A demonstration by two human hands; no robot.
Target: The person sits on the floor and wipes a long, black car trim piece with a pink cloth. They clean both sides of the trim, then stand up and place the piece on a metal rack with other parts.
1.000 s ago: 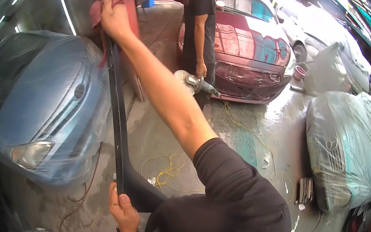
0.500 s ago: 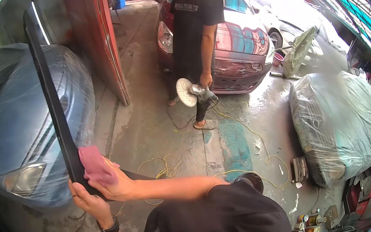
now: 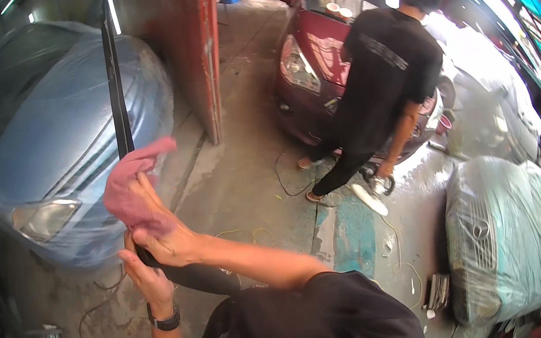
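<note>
A long, narrow black trim piece (image 3: pixel 118 101) points up and away in front of me, its lower end bent toward my body. My left hand (image 3: pixel 150 278), with a dark watch on its wrist, grips that lower end; its fingers are partly hidden behind the piece. In my right hand (image 3: pixel 173 245) is a pink cloth (image 3: pixel 127 192), wrapped over the trim just above my left hand. The cloth and fingers cover that stretch of the piece.
Left stands a blue car (image 3: pixel 52 133) under clear plastic film, beside a red door panel (image 3: pixel 200 60). Ahead, a co-worker (image 3: pixel 390 72) carries a polisher (image 3: pixel 370 197) near a dark red car (image 3: pixel 298 72). A plastic-wrapped car (image 3: pixel 508 237) is at right; a yellow cord (image 3: pixel 395 241) crosses the floor.
My right hand and the cloth have shifted up along the trim, and the cloth now wraps it. The trim stands more upright. The co-worker has moved right with the polisher; my view has turned left.
</note>
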